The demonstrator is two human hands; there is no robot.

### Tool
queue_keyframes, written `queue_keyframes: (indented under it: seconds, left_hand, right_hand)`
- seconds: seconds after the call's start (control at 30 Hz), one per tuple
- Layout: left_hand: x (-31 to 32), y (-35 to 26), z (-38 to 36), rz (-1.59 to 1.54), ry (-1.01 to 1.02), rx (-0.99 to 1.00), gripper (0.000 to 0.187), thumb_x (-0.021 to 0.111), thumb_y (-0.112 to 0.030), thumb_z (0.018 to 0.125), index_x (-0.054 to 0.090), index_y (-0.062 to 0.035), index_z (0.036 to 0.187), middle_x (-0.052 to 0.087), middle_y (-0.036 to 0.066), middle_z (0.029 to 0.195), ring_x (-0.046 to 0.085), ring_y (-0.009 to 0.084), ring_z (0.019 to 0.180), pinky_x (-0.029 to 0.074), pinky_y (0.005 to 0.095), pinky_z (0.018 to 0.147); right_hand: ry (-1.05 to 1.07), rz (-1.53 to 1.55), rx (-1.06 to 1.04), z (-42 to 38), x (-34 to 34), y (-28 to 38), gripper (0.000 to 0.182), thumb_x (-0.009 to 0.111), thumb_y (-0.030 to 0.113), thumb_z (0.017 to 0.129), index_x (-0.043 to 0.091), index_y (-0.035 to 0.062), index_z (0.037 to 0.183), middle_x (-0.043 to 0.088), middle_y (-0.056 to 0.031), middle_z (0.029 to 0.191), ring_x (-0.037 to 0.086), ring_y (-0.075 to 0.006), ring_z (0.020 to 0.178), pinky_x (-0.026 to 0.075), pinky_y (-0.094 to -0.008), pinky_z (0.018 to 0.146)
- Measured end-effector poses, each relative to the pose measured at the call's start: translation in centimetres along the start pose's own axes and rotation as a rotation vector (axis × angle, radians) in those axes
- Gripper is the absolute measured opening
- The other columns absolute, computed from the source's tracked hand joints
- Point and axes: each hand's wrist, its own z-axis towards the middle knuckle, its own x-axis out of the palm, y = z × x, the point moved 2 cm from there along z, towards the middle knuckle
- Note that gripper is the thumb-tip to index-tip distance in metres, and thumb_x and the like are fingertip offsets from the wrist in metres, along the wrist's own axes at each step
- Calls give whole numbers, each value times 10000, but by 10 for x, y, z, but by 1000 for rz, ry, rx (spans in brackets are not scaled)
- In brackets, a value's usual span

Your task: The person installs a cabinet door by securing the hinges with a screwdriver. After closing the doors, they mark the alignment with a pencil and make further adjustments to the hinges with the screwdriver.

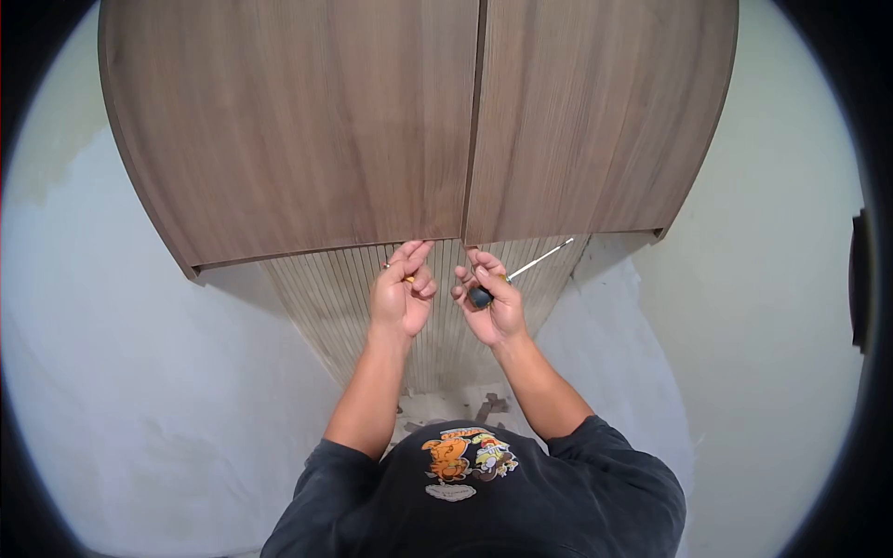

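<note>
Two brown wood-grain cabinet doors, the left door (pixel 288 121) and the right door (pixel 595 112), fill the upper view with a narrow dark gap between them. My left hand (pixel 402 290) is at the left door's lower edge, its fingertips up against it. Its other fingers are curled, and a small yellow object (pixel 409 279) shows between them, too small to name. My right hand (pixel 495 299) grips a screwdriver (pixel 480 297) by its dark handle, the metal shaft pointing up and right. Fingers of this hand reach the right door's lower edge beside the gap.
A ribbed, light slatted panel (pixel 353 307) lies behind and below the hands. Pale walls (pixel 167 400) stand on both sides. Dark scraps (pixel 491 405) lie on the floor by my shirt. A black object (pixel 858 284) is at the far right edge.
</note>
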Motion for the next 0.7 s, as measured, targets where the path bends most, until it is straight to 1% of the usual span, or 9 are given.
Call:
queue_keyframes:
  seconds: [0.1,0.17,0.3,0.4,0.5,0.6,0.7]
  left_hand:
    - [-1,4,-3,-21,-21,22,367,443,-10,837,413,17,1202,415,175,1371,411,104,567,363,259,521]
    - [-3,7,-4,-46,-17,34,348,439,-9,829,437,11,1176,435,174,1351,405,107,561,356,261,517]
    - [-6,9,-5,-95,43,30,303,443,-24,833,475,8,1133,472,168,1311,399,106,538,347,253,505]
    - [-6,10,-11,-106,79,16,290,444,-31,837,493,-2,1121,482,159,1301,400,110,530,342,250,500]
    - [-5,13,-17,-82,97,5,280,441,-35,841,504,-19,1113,484,148,1298,401,115,532,340,251,501]
    - [-7,15,-19,-47,121,9,287,441,-47,852,499,-15,1131,487,147,1298,400,108,531,343,244,490]
    - [-7,15,-18,-23,145,4,298,447,-52,857,494,-8,1149,476,151,1315,401,102,531,346,236,485]
  right_hand:
    - [-2,10,-5,-4,2,0,246,573,91,896,529,116,1137,527,2,1178,560,-178,994,454,-347,802]
    - [9,25,-2,-4,0,-1,245,571,89,897,529,117,1137,528,-3,1172,560,-178,988,455,-348,797]
    - [22,45,-3,-3,-3,-2,233,570,89,899,535,118,1127,529,-15,1152,558,-181,983,453,-344,787]
    - [15,66,5,0,-6,-2,210,554,64,895,566,122,1096,514,-19,1289,572,-202,1027,465,-373,797]
    - [33,44,1,0,-1,1,217,556,74,892,560,115,1104,408,-28,1395,545,-199,1061,458,-359,802]
    - [42,18,-8,6,-1,3,216,563,88,889,561,115,1103,315,-30,1469,527,-195,1078,446,-347,817]
    - [54,13,-19,7,-2,2,218,565,94,890,562,117,1107,268,-41,1502,523,-195,1083,437,-339,827]
